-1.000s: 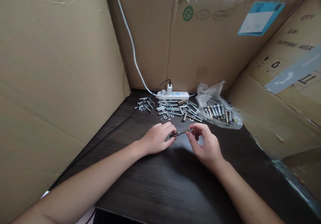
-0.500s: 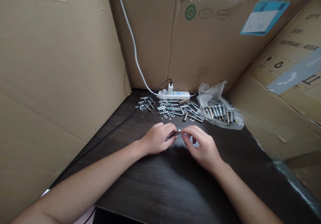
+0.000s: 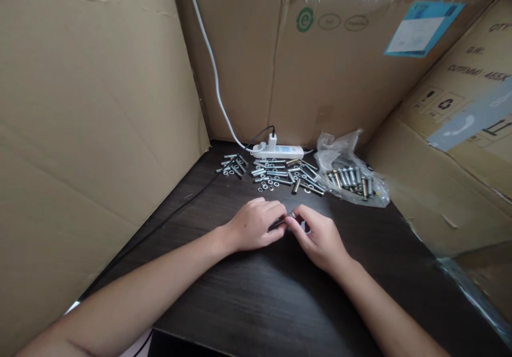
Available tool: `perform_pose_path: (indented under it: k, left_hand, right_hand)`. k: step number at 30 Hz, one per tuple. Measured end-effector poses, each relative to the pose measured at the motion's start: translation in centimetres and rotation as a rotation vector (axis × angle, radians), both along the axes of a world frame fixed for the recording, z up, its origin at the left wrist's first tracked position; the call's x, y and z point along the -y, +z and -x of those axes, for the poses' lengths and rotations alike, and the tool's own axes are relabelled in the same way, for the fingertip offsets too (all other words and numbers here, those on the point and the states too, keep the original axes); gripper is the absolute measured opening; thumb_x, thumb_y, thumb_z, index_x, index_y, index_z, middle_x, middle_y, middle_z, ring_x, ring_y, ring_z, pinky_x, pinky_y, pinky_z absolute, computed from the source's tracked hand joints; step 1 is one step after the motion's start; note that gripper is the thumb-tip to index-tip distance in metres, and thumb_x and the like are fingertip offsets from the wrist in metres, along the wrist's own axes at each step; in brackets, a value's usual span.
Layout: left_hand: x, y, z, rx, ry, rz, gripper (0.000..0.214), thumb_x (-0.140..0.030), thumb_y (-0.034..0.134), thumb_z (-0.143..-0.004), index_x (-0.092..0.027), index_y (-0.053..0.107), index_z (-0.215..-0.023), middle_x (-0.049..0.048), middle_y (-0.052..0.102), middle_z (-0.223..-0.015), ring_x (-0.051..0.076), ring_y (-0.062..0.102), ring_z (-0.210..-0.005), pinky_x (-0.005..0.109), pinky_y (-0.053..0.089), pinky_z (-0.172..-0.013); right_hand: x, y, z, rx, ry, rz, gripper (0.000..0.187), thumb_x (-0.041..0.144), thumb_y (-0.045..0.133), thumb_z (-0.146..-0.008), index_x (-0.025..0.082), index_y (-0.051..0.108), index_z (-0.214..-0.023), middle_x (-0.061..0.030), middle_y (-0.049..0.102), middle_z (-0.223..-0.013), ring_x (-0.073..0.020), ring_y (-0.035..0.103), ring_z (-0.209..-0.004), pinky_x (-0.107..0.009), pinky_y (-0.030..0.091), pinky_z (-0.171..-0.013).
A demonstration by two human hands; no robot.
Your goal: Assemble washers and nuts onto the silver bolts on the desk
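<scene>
Over the near part of the dark table, my left hand (image 3: 258, 224) is closed around a bolt (image 3: 279, 222), whose shaft points right from between thumb and fingers. My right hand (image 3: 322, 237) pinches a small metal ring (image 3: 293, 215) at the bolt's right end with thumb and forefinger. The fingertips cover most of the ring, and I cannot tell whether it is a nut or a washer. Beyond the hands lies a loose pile of bolts, sleeves, nuts and washers (image 3: 280, 174). A smaller cluster of similar metal parts (image 3: 237, 166) lies to its left.
On the right, a clear plastic bag (image 3: 340, 146) holds several assembled bolts (image 3: 349, 178). A white power strip (image 3: 296, 151) with a plugged-in charger (image 3: 272, 142) stands behind the pile. A black cable (image 3: 176, 207) crosses the table's left side. Cardboard walls (image 3: 248, 79) enclose three sides.
Both hands have shifted slightly toward me. My right thumb and forefinger have closed in at the bolt's end, covering the ring that showed more plainly before.
</scene>
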State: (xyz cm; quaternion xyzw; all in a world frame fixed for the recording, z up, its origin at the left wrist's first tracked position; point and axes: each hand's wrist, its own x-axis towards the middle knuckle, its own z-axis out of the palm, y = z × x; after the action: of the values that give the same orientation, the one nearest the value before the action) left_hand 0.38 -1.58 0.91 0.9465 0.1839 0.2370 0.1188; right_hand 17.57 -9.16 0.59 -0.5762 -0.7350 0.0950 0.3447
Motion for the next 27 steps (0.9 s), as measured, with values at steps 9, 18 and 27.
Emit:
perform_pose_path:
  k: [9, 18, 27]
  left_hand:
    - [0.2, -0.1, 0.0, -0.032, -0.015, 0.064, 0.011, -0.028, 0.047, -0.087, -0.018, 0.051, -0.085, 0.0, 0.059, -0.081, 0.014, 0.056, -0.074, 0.028, 0.038, -0.069]
    - [0.1, 0.3, 0.2, -0.096, -0.033, 0.089, 0.018, -0.031, 0.044, -0.09, -0.018, 0.053, -0.081, -0.001, 0.058, -0.077, 0.013, 0.054, -0.074, 0.028, 0.038, -0.072]
    - [0.2, -0.3, -0.2, -0.083, -0.016, 0.058, 0.021, -0.032, 0.049, -0.088, -0.017, 0.05, -0.074, -0.0021, 0.054, -0.069, 0.012, 0.049, -0.064, 0.027, 0.035, -0.065]
  right_hand:
    - [-0.2, -0.5, -0.2, -0.027, 0.083, 0.109, 0.028, 0.033, 0.039, -0.094, 0.02, 0.042, -0.069, 0.0013, 0.052, -0.061, -0.0122, 0.046, -0.054, -0.023, 0.034, -0.053]
    - [-0.4, -0.8, -0.8, -0.323, 0.063, 0.14, 0.034, 0.036, 0.036, -0.096, 0.019, 0.047, -0.068, 0.0016, 0.051, -0.06, -0.0116, 0.05, -0.056, -0.023, 0.038, -0.057]
    - [-0.7, -0.8, -1.0, -0.169, -0.031, 0.163, 0.037, 0.041, 0.037, -0.094, 0.02, 0.039, -0.063, 0.0031, 0.043, -0.055, -0.0114, 0.042, -0.051, -0.024, 0.033, -0.053]
